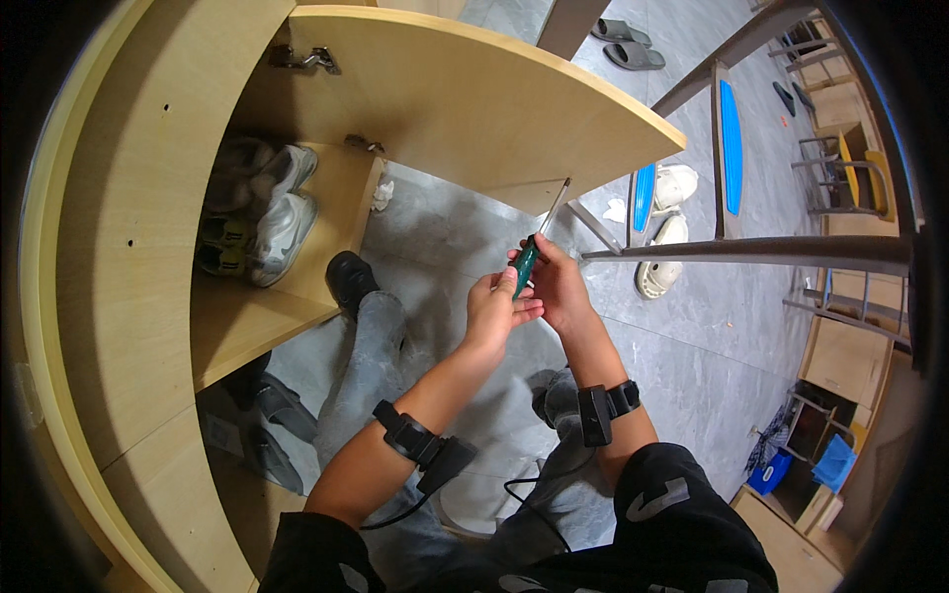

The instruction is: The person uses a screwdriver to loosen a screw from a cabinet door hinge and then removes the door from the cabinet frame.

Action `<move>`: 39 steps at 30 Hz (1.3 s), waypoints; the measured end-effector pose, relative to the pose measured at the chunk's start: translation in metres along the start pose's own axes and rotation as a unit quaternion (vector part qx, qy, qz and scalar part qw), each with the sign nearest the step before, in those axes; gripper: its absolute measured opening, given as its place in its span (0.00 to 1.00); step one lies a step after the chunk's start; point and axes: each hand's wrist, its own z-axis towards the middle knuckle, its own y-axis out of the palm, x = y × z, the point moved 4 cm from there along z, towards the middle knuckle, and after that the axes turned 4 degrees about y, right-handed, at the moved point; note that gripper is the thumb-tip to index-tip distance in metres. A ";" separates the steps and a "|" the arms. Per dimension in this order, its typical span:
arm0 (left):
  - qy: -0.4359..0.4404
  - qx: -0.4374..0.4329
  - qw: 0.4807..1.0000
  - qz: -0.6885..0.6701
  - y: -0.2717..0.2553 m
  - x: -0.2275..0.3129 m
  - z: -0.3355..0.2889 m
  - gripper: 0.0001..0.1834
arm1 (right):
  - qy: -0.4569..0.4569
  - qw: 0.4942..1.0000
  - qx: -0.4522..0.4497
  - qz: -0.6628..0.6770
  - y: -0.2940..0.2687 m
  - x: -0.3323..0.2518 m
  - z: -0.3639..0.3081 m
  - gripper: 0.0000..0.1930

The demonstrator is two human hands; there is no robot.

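Note:
Both my hands are closed around a screwdriver (pixel 525 267) with a green handle and a long metal shaft. My left hand (pixel 492 314) grips the rear of the handle, while my right hand (pixel 563 287) has its fingers at the front, near the shaft. The shaft slants up and away to the inner face of an open wooden cabinet door (pixel 465 114), close to the door's free end. Whether the tip touches the door I cannot tell. Metal hinges (pixel 308 59) join the door to the cabinet (pixel 138 277) on my left.
Grey-white sneakers (pixel 285 237) sit on the cabinet shelf (pixel 277 326); dark slippers (pixel 282 410) lie below it. To the right stands a metal frame (pixel 771 255) with blue steps (pixel 730 148). Pale clogs (pixel 664 259) rest on the grey floor beside it. Cables hang from black wrist straps (pixel 420 442).

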 end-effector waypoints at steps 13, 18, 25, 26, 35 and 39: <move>-0.119 0.033 0.983 -0.134 -0.001 -0.020 0.008 0.14 | 0.001 1.000 0.000 0.012 -0.015 0.004 0.010 0.12; -0.075 0.015 0.995 -0.056 -0.004 -0.021 0.007 0.16 | -0.040 0.998 0.054 -0.018 -0.015 0.005 0.014 0.10; -0.054 0.034 0.997 -0.049 0.002 -0.024 -0.001 0.13 | -0.081 0.994 0.059 -0.034 -0.012 -0.001 0.002 0.12; -0.053 0.035 0.997 -0.050 0.002 -0.026 -0.002 0.13 | -0.081 0.995 0.040 -0.031 -0.009 0.000 0.001 0.15; -0.095 -0.036 0.972 -0.211 0.010 -0.030 -0.002 0.14 | 0.019 0.998 -0.042 0.037 0.001 0.000 -0.014 0.20; -0.103 0.024 0.982 -0.155 0.008 -0.027 0.002 0.15 | -0.027 1.000 0.007 -0.010 -0.005 -0.001 -0.009 0.16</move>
